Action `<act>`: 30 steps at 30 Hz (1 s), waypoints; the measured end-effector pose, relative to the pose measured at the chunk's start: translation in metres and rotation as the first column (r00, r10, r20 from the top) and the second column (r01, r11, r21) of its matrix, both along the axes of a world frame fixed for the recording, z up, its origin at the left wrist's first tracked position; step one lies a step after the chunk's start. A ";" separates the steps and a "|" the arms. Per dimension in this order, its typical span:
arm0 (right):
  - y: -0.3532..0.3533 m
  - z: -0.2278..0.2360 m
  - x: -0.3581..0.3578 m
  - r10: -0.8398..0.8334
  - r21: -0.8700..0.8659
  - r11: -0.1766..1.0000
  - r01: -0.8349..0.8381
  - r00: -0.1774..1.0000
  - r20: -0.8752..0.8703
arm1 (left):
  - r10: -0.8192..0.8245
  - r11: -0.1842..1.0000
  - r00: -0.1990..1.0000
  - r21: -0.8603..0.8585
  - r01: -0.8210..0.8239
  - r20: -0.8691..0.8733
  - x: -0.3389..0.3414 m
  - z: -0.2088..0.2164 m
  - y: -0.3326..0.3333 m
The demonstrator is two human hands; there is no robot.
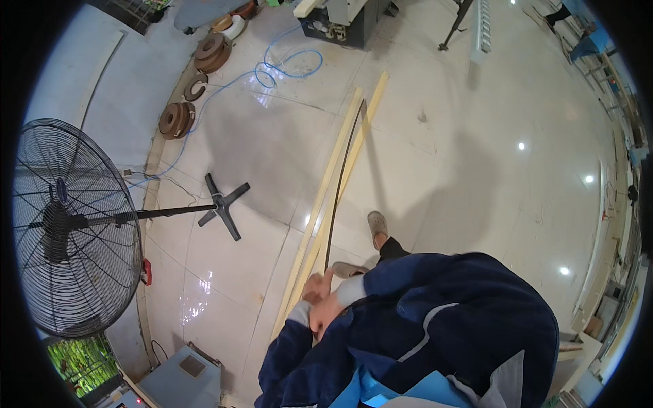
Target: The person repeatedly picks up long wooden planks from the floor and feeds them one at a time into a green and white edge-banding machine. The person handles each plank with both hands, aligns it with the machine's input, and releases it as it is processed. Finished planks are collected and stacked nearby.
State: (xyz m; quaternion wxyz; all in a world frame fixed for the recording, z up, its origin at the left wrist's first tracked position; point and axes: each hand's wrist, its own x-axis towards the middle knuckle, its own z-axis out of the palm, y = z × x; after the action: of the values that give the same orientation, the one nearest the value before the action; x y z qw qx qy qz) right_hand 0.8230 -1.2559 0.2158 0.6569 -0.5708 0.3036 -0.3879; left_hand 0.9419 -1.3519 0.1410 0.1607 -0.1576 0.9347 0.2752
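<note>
A long, thin, dark strip [339, 181] slants from the far floor toward me, and its near end meets the fingers of my left hand [315, 288]. That hand looks closed on the strip, with one digit stretched along it. My right hand [328, 313] is bent across close to the left cuff, its fingers curled. Whatever lies in the right hand is hidden. Two pale yellow wooden strips lie under and beside the dark one: a left strip [331, 162] and a right strip [373, 109]. They cross nearer to me.
At left stands a large black fan [58, 228] with a cross-shaped foot [219, 207]. Brown rolls [177, 120] sit along the wall, near a looped blue hose [262, 75]. A machine [340, 24] stands ahead, and a grey cabinet [180, 381] at lower left.
</note>
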 end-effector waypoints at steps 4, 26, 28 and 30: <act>0.028 -0.037 -0.163 -0.844 0.441 0.308 0.843 0.456 -0.281 | 0.212 0.976 0.920 -0.120 -0.182 0.330 0.013 0.057 0.013; -0.051 0.080 -0.459 -0.948 0.498 -0.105 0.861 -0.238 0.211 | 0.689 0.561 0.710 0.512 -0.651 0.148 -0.089 0.124 -0.031; -0.078 0.074 -0.490 -0.964 0.426 -0.143 0.893 -0.223 0.143 | 0.716 0.497 0.674 0.545 -0.676 0.182 -0.123 0.120 -0.069; -0.102 0.069 -0.518 -0.968 0.376 -0.242 0.895 -0.249 -0.031 | 0.746 0.482 0.635 0.495 -0.723 0.202 -0.141 0.122 -0.101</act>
State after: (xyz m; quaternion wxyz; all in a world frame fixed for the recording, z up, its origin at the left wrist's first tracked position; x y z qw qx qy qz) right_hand 0.3054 -1.3576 0.2848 0.2091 0.0341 0.5824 -0.7848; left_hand 0.8012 -1.4531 0.2634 0.0457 -0.4844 0.6639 0.5679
